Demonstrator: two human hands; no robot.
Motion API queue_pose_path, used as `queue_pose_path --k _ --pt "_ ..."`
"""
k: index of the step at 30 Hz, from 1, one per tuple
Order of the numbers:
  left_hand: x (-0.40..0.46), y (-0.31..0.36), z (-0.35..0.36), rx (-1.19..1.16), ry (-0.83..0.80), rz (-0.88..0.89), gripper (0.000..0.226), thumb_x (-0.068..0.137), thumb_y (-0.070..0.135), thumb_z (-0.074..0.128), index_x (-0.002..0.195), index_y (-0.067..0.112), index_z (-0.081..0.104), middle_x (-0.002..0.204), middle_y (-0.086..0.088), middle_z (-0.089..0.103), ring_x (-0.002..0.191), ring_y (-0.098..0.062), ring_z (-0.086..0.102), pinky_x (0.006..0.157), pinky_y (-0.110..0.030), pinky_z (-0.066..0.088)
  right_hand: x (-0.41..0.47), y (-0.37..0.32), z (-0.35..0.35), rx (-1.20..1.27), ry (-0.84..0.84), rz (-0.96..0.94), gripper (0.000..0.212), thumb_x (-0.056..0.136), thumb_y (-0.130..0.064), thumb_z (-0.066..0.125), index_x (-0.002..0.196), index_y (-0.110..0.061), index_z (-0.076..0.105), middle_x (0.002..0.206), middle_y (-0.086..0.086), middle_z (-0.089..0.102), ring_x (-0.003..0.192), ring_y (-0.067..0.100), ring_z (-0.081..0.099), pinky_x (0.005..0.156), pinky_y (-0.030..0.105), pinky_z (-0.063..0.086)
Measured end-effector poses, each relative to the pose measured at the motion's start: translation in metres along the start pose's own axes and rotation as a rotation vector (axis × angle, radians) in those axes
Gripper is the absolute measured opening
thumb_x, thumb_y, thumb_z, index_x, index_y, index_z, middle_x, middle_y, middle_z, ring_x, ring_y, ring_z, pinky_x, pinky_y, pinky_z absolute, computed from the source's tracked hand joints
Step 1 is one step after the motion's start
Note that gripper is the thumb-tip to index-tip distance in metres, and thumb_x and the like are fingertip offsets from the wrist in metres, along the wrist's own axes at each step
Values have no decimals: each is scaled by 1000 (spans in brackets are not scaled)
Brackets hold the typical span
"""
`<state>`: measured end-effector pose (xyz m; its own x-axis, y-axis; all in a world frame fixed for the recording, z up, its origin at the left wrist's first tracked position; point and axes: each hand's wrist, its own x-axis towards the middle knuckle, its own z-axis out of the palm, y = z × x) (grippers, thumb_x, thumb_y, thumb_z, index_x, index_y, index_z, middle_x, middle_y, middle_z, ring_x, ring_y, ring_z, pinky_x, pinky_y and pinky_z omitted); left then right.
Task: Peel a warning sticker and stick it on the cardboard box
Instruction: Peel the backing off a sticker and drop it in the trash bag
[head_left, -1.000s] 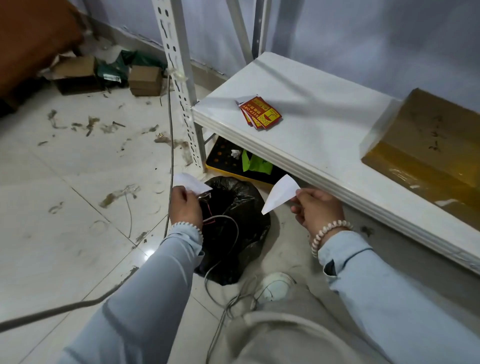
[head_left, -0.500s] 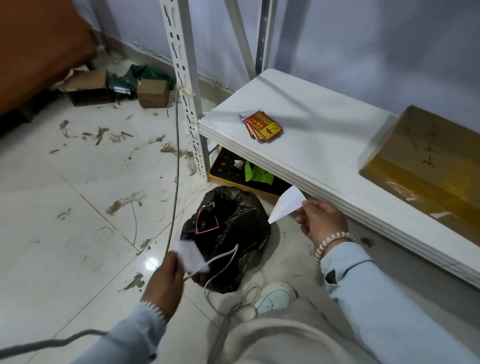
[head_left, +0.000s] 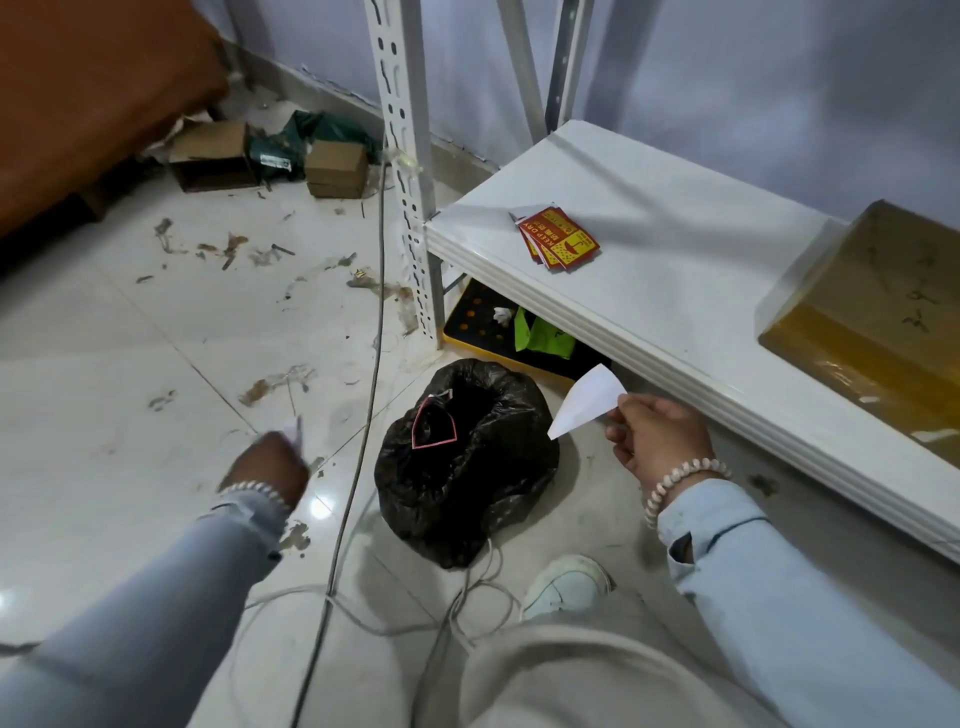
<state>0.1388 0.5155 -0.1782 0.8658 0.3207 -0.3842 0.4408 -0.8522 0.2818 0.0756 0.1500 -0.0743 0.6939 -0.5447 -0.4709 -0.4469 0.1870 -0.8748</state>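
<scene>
The left hand (head_left: 270, 462) has swung out from the black bag (head_left: 467, 457) to the open floor, pinching a blurred white scrap (head_left: 295, 431). The right hand (head_left: 660, 441) holds a white sheet (head_left: 587, 400) pinched beside the bag. I judge that a sticker is peeled; which piece is which I cannot tell. Sticking is left: the cardboard box (head_left: 878, 322) sits on the shelf (head_left: 675, 249), well apart, with spare warning stickers (head_left: 558, 244).

Red and yellow stickers (head_left: 560, 238) lie on the white shelf (head_left: 675, 270); below the shelf, a black bag (head_left: 467, 462) and a green scrap (head_left: 540, 338) on a yellow-edged black tray (head_left: 478, 322). A brown box (head_left: 872, 317) sits on the shelf.
</scene>
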Motion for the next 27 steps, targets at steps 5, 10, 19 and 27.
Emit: queue_pose_path --k 5,10,19,27 --pt "-36 123 14 -285 -25 210 18 96 23 46 95 9 58 84 -3 58 67 -15 51 69 -31 39 -1 4 3 9 12 10 19 88 -13 57 72 -17 65 72 4 68 53 14 57 60 29 48" --pt "-27 156 47 -246 -31 301 11 92 27 52 88 19 59 84 -1 60 81 -21 55 74 -29 40 6 14 8 -3 10 45 16 88 -12 57 74 -15 65 75 6 68 54 16 57 57 27 49" --pt "-5 167 73 19 -219 246 34 86 38 49 96 14 72 106 -9 70 97 -31 65 89 -38 51 8 27 14 3 0 86 19 89 -10 56 72 -13 64 69 5 65 54 15 55 51 21 48" --pt "-2 176 79 68 -336 299 51 101 39 25 130 10 55 132 -16 59 122 -34 54 100 -38 41 5 29 10 -13 5 101 19 89 -10 56 72 -14 64 65 3 63 53 15 54 50 21 45"
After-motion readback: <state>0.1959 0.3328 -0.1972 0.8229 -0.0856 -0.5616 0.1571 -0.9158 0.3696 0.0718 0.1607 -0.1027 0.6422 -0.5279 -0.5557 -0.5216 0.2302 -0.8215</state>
